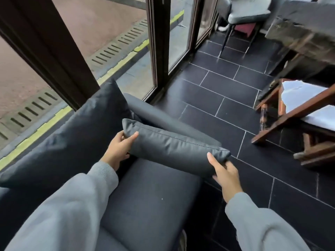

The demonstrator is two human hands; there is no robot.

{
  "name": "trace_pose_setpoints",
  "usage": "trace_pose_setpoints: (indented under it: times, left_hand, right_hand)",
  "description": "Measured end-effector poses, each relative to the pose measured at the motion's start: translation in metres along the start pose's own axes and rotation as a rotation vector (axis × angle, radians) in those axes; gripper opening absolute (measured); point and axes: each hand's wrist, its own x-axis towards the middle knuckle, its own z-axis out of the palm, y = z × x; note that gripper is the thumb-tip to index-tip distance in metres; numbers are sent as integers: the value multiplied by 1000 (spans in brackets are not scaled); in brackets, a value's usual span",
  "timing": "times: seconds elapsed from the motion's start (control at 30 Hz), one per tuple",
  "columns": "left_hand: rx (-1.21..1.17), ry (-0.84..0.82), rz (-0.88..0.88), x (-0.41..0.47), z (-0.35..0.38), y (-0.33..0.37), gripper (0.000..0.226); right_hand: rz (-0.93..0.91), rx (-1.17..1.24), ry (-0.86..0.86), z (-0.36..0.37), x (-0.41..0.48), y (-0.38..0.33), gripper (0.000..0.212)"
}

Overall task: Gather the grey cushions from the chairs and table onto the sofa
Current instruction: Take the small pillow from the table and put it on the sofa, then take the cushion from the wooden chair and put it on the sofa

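A dark grey cushion [170, 147] is held edge-up over the end of the dark sofa seat [152, 198], against the sofa's padded arm [163, 116]. My left hand [119, 147] grips its far left corner. At its near right corner my right hand [224, 171] holds on, thumb on top. A larger dark cushion [72, 138] leans along the sofa back by the window.
Glass doors with dark frames [159, 51] run along the left. A wooden chair with a pale seat pad [304, 105] stands at right, a dark table [304, 28] behind it, and a grey chair [248, 13] at the far end. Black floor tiles [226, 98] lie between.
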Motion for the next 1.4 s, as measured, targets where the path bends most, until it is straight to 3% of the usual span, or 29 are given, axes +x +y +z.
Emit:
trace_pose_setpoints:
  times: [0.1, 0.27, 0.5, 0.73, 0.9, 0.97, 1.07, 1.13, 1.27, 1.4]
  left_hand:
    - [24, -21, 5, 39, 21, -27, 32]
    - [25, -16, 22, 100, 44, -64, 23]
    - [29, -34, 38, 151, 57, -89, 19]
    - [127, -14, 25, 196, 62, -104, 41]
    - [179, -28, -10, 204, 66, -104, 47]
    - [318, 1, 0, 195, 67, -100, 62]
    - [644, 42, 11, 173, 69, -84, 83]
    - [839, 23, 116, 147, 72, -65, 90]
    - [1227, -101, 407, 69, 86, -14, 89]
    - [1398, -191, 626, -32, 111, 55, 92]
  right_hand:
    - [33, 46, 78, 4, 27, 41, 34]
    - [146, 205, 122, 22, 73, 86, 38]
    - [41, 241, 275, 42, 115, 114, 18]
    - [94, 98, 350, 67, 127, 132, 45]
    - [137, -122, 281, 58, 138, 126, 47]
    - [165, -191, 224, 50, 137, 118, 56]
    - [153, -343, 208, 46, 124, 92, 94]
    - [87, -416, 208, 43, 106, 66, 106]
    - [-139, -684, 152, 21, 45, 2, 99]
    - [-285, -1047, 130, -28, -34, -72, 90]
